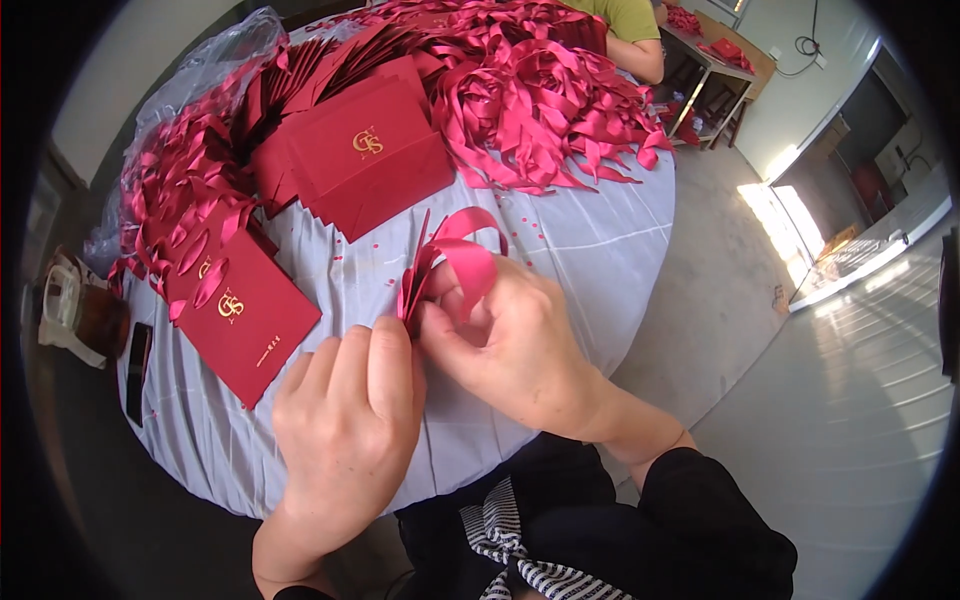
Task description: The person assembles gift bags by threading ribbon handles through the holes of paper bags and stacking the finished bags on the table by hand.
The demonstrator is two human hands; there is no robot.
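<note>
Over the near side of the table I hold a small dark-red paper gift bag [411, 287], seen nearly edge-on. My left hand [345, 405] is closed, its fingertips gripping the bag's near end. From the other side my right hand [515, 335] pinches at the bag and its ribbon, thumb against fingers. A pink satin ribbon [468, 262] loops up from the bag and curls over the right fingers. Exactly what lies between the fingertips is hidden. Left of my hands lie red gift bags with ribbon handles [247, 315].
A stack of folded red bags [375, 150] stands farther back. Beside it sits a large heap of pink ribbons [540, 110]. Clear plastic [215, 70] and a dark phone [139, 370] are at the left. Another person's arm [637, 60] rests behind the white-covered table [590, 270].
</note>
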